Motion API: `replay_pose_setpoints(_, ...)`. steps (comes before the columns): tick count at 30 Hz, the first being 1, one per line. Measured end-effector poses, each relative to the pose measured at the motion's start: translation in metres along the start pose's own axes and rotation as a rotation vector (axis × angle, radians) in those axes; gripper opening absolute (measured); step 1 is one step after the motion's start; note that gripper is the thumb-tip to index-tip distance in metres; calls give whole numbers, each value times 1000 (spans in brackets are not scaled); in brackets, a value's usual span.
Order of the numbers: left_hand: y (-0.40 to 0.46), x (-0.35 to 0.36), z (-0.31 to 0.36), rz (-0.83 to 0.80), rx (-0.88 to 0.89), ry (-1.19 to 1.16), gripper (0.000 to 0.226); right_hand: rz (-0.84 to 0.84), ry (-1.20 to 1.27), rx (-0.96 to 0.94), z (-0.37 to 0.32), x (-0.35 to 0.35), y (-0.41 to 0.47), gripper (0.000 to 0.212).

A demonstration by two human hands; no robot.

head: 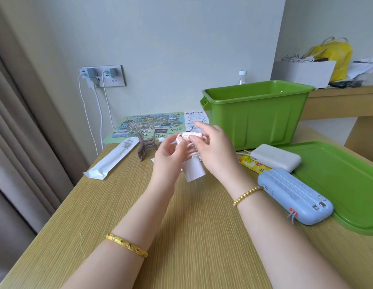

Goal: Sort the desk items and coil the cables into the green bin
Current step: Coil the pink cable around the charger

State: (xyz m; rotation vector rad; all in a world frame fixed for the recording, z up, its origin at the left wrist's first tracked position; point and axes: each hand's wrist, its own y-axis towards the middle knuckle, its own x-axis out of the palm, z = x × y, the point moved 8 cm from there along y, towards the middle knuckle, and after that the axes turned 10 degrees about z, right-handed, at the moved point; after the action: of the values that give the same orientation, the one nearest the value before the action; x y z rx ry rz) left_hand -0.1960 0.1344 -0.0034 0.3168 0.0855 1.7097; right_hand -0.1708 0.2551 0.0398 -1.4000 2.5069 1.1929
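Above the middle of the wooden desk (139, 205), my left hand (168, 155) and my right hand (212, 147) hold a pink coiled cable (191, 135) between them. A white charger plug (194, 168) hangs from the cable below my fingers. My left hand grips the coils. My right thumb and fingers pinch the cable's pink end, with the index finger raised. The green bin (256, 117) stands open at the back right, a short way behind my right hand. Its inside is mostly hidden from here.
The green lid (344, 184) lies flat at the right. On and beside it lie a blue power bank (294, 197), a white power bank (277, 156) and a yellow sachet (254, 163). A brown hair claw (146, 147), a white sleeve (112, 159) and a map (148, 126) lie left.
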Motion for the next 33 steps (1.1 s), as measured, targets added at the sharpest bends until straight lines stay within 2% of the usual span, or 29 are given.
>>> replay_pose_setpoints(3,3,-10,-8,77,-81,-68,27,-16,151,150,12,-2,5,48)
replay_pose_setpoints(7,10,-29,-19,195,-208,-137,27,-480,139,416,32,34,-24,51)
replay_pose_setpoints(9,9,-29,-22,175,-249,-201,29,-536,197,420,31,47,-33,43)
replay_pose_setpoints(15,8,-24,-7,114,-76,-13,25,-380,333,420,32,42,-26,17)
replay_pose_setpoints(19,9,-27,2,84,37,136,25,-238,370,329,22,25,-14,18)
replay_pose_setpoints(21,8,-23,0,54,55,212,26,-170,422,311,13,16,-10,15)
replay_pose_setpoints(25,19,-10,-7,-4,79,475,20,12,411,241,-1,-22,28,23)
replay_pose_setpoints(28,37,4,-4,-44,158,685,26,121,206,128,-9,-60,80,9)
replay_pose_setpoints(30,48,14,-1,-80,214,774,27,158,-77,49,-7,-81,115,15)
replay_pose_setpoints(33,62,27,-3,-147,287,915,27,107,-518,-6,9,-93,151,17)
